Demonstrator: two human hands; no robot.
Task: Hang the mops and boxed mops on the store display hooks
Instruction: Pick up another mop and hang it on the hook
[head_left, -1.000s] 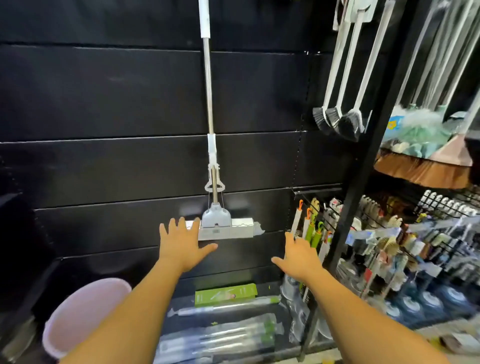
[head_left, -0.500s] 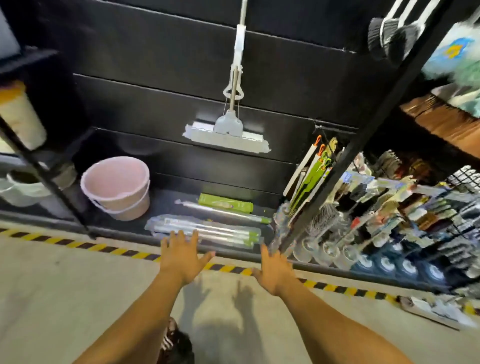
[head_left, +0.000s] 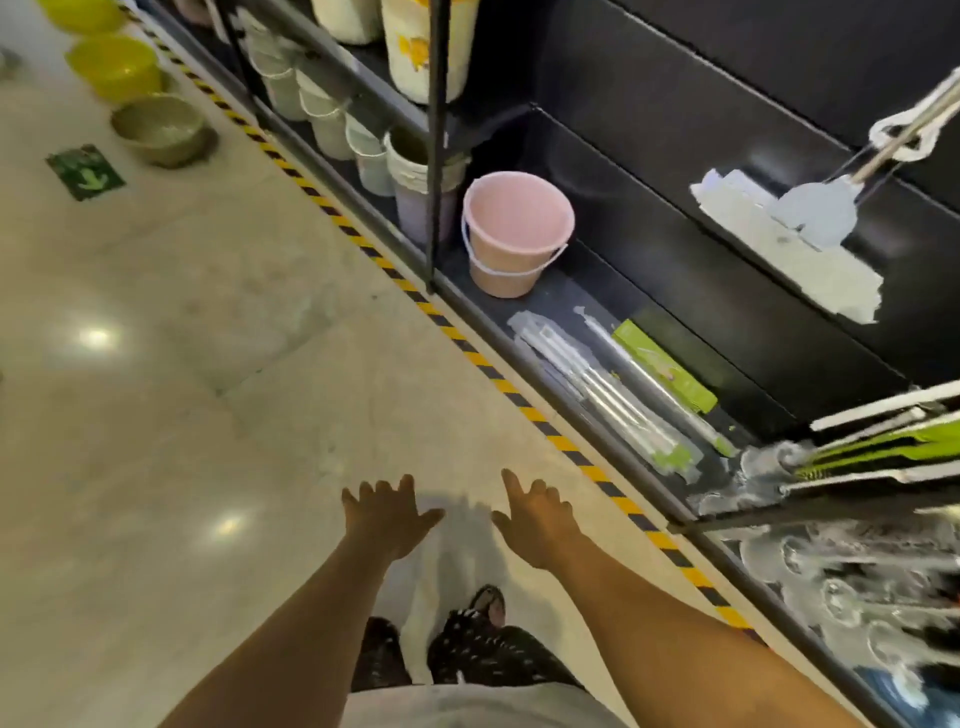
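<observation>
A white sponge mop (head_left: 789, 244) hangs against the black display wall at the upper right, its handle running off the frame. On the black bottom shelf lie plastic-wrapped mops (head_left: 602, 395) and a green boxed mop (head_left: 665, 366). My left hand (head_left: 387, 514) and my right hand (head_left: 535, 514) are stretched out over the floor with fingers spread, holding nothing, well short of the shelf.
A pink bucket (head_left: 514, 234) stands at the shelf's left end. White buckets (head_left: 332, 124) fill the neighbouring rack, and yellow and grey basins (head_left: 156, 127) sit on the floor. Yellow-black tape (head_left: 467, 353) marks the shelf edge. Brushes and packaged goods (head_left: 852, 561) crowd the right.
The view has swung down and to the left, away from the hung mop. Both hands have come down from mop height to over the floor, still holding nothing.
</observation>
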